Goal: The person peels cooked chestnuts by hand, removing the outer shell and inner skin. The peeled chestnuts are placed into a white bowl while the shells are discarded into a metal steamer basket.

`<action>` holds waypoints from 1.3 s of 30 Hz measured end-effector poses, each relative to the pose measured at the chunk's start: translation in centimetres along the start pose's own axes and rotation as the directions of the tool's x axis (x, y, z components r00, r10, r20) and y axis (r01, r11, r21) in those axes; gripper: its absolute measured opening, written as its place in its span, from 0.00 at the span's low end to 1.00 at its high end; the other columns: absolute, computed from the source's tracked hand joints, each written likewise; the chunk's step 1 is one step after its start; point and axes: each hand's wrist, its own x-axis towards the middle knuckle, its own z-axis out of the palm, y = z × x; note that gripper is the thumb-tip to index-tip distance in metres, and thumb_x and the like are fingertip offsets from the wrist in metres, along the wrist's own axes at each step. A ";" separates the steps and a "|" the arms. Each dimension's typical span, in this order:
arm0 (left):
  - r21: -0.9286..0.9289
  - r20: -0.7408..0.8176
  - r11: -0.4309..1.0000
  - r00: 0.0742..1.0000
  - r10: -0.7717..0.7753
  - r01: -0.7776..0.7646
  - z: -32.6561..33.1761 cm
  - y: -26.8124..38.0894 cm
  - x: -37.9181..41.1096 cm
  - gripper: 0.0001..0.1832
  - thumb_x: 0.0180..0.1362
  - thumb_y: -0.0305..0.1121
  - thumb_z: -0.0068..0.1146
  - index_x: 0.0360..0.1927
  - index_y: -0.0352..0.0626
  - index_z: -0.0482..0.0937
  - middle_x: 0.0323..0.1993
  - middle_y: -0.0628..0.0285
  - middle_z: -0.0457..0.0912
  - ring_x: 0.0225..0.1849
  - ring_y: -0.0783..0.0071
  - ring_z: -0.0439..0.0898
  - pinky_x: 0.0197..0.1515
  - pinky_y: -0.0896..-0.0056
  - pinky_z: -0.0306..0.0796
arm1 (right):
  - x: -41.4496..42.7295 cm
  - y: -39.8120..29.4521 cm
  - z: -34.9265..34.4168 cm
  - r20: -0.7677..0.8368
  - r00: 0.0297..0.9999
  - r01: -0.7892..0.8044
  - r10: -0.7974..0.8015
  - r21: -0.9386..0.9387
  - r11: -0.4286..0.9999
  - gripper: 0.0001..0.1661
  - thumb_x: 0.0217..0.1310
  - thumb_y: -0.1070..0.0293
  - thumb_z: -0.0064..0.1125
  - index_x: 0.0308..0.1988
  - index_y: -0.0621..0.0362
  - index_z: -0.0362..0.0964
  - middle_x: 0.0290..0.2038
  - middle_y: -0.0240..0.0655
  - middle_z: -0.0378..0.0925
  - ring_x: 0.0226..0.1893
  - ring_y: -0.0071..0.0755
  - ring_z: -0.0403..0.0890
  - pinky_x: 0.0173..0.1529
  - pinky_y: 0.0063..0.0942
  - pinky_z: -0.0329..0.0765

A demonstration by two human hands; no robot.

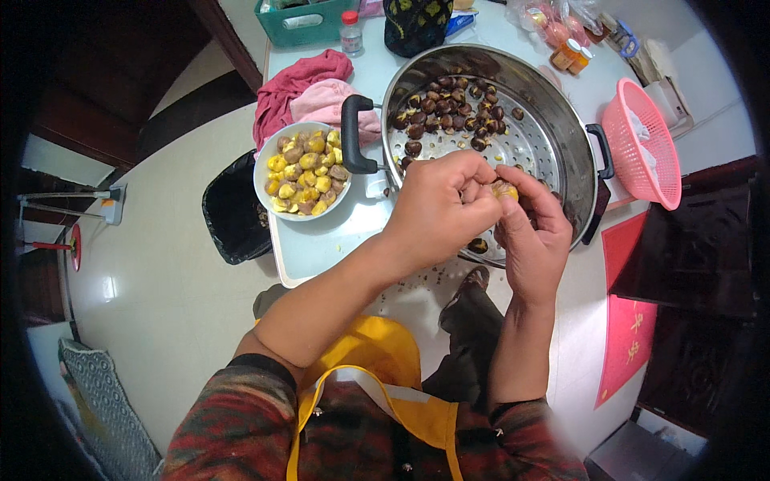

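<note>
A partly peeled yellow chestnut (505,190) is held over the near part of a stainless-steel steamer pot (562,126). My right hand (535,231) pinches it between thumb and fingers. From the other side, the curled fingers of my left hand (445,210) grip at the same chestnut; their tips are partly hidden. Dark, unpeeled chestnuts (445,108), several with split shells, lie on the pot's perforated floor. Left of the pot, a white bowl (260,186) is heaped with peeled chestnuts (307,171), some yellow and some still in brown inner skin.
The pot's black handles (355,135) stick out at both sides. A bin with a black liner (231,210) stands left of the table (313,252). Pink cloths (313,84) lie behind the bowl. A pink basket (668,156) sits at right, a capped bottle (351,36) at back.
</note>
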 end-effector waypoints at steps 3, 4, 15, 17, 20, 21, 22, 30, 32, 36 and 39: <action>-0.018 0.010 1.000 1.000 0.026 -0.026 -0.1 0.0 0.0 0.05 0.49 0.26 0.56 0.29 0.36 0.76 0.19 0.74 0.69 0.23 0.90 0.64 0.25 0.84 0.61 | -0.2 -0.1 0.2 -0.018 1.000 0.007 -0.007 -0.001 1.000 0.18 0.57 0.76 0.57 0.48 0.67 0.71 0.38 0.30 0.75 0.35 0.14 0.72 0.39 0.13 0.69; -0.053 -0.001 0.998 1.000 0.020 -0.020 -0.2 -0.1 0.1 0.04 0.49 0.25 0.55 0.29 0.36 0.76 0.20 0.74 0.70 0.24 0.90 0.65 0.26 0.84 0.61 | -0.2 -0.1 0.3 0.002 1.000 0.017 -0.017 -0.001 1.000 0.17 0.57 0.76 0.57 0.48 0.66 0.71 0.37 0.29 0.75 0.33 0.13 0.71 0.36 0.12 0.68; -0.246 0.028 0.969 0.999 -0.024 0.030 0.1 -0.8 0.4 0.05 0.55 0.23 0.48 0.35 0.34 0.73 0.28 0.66 0.77 0.23 0.90 0.68 0.25 0.87 0.62 | 0.4 0.0 0.5 0.058 0.995 -0.099 0.087 0.268 0.958 0.18 0.67 0.65 0.45 0.51 0.65 0.65 0.26 0.26 0.68 0.15 0.09 0.56 0.17 0.10 0.53; -0.290 0.058 0.951 0.994 -0.098 0.110 0.2 -0.6 0.4 0.05 0.55 0.24 0.48 0.35 0.34 0.73 0.25 0.66 0.76 0.20 0.90 0.67 0.22 0.87 0.60 | 0.5 0.1 0.5 0.077 0.989 -0.143 0.124 0.329 0.933 0.19 0.69 0.62 0.41 0.51 0.66 0.64 0.26 0.28 0.68 0.14 0.09 0.56 0.16 0.10 0.52; -0.521 0.153 0.805 0.959 -0.239 0.284 0.3 -0.4 0.4 0.05 0.56 0.24 0.46 0.35 0.35 0.72 0.20 0.67 0.72 0.15 0.89 0.62 0.16 0.86 0.55 | 0.8 0.1 0.0 0.161 0.963 -0.268 0.215 0.543 0.796 0.19 0.70 0.61 0.37 0.49 0.66 0.65 0.26 0.31 0.69 0.12 0.09 0.55 0.14 0.09 0.52; -0.619 0.196 0.715 0.945 -0.260 0.325 0.3 -0.3 0.4 0.05 0.56 0.25 0.45 0.35 0.35 0.71 0.19 0.67 0.71 0.14 0.89 0.60 0.14 0.86 0.53 | 0.9 0.2 -0.1 0.202 0.950 -0.313 0.240 0.614 0.724 0.20 0.70 0.61 0.36 0.48 0.66 0.64 0.25 0.32 0.69 0.12 0.09 0.55 0.14 0.09 0.51; -0.667 0.240 0.640 0.923 -0.301 0.382 0.3 -0.3 0.4 0.05 0.56 0.25 0.44 0.35 0.35 0.71 0.18 0.67 0.70 0.13 0.88 0.59 0.14 0.86 0.51 | 1.0 0.2 -0.3 0.240 0.934 -0.357 0.266 0.676 0.645 0.20 0.71 0.60 0.35 0.48 0.66 0.64 0.25 0.33 0.69 0.12 0.08 0.54 0.13 0.09 0.50; -0.762 0.336 0.448 0.876 -0.346 0.469 0.3 -0.4 0.6 0.06 0.57 0.27 0.44 0.35 0.37 0.70 0.16 0.67 0.67 0.12 0.88 0.54 0.12 0.86 0.47 | 0.9 0.1 -0.2 0.198 0.943 -0.331 0.269 0.655 0.679 0.18 0.70 0.62 0.36 0.47 0.66 0.64 0.23 0.32 0.68 0.11 0.09 0.54 0.13 0.09 0.49; -0.750 0.329 0.475 0.883 -0.336 0.460 0.5 -0.3 0.5 0.07 0.59 0.31 0.47 0.35 0.38 0.71 0.16 0.68 0.67 0.12 0.88 0.55 0.12 0.87 0.47 | 0.9 0.0 -0.1 0.125 0.958 -0.284 0.259 0.566 0.774 0.18 0.70 0.62 0.36 0.46 0.65 0.65 0.22 0.31 0.68 0.11 0.09 0.55 0.13 0.10 0.49; -0.597 0.218 0.700 0.919 -0.329 0.392 0.9 0.0 0.4 0.10 0.60 0.37 0.52 0.36 0.40 0.71 0.17 0.68 0.70 0.13 0.88 0.59 0.13 0.87 0.49 | 0.9 0.1 0.1 0.044 0.977 -0.205 0.207 0.441 0.874 0.18 0.70 0.61 0.37 0.46 0.65 0.66 0.22 0.31 0.69 0.11 0.10 0.55 0.13 0.11 0.50; -0.559 0.294 0.713 0.905 -0.308 0.425 1.1 0.1 0.4 0.11 0.59 0.35 0.56 0.37 0.39 0.72 0.18 0.68 0.74 0.15 0.89 0.64 0.14 0.87 0.51 | 0.9 0.2 0.2 0.020 0.986 -0.159 0.163 0.370 0.915 0.19 0.70 0.60 0.37 0.47 0.64 0.65 0.22 0.28 0.68 0.11 0.10 0.56 0.14 0.11 0.52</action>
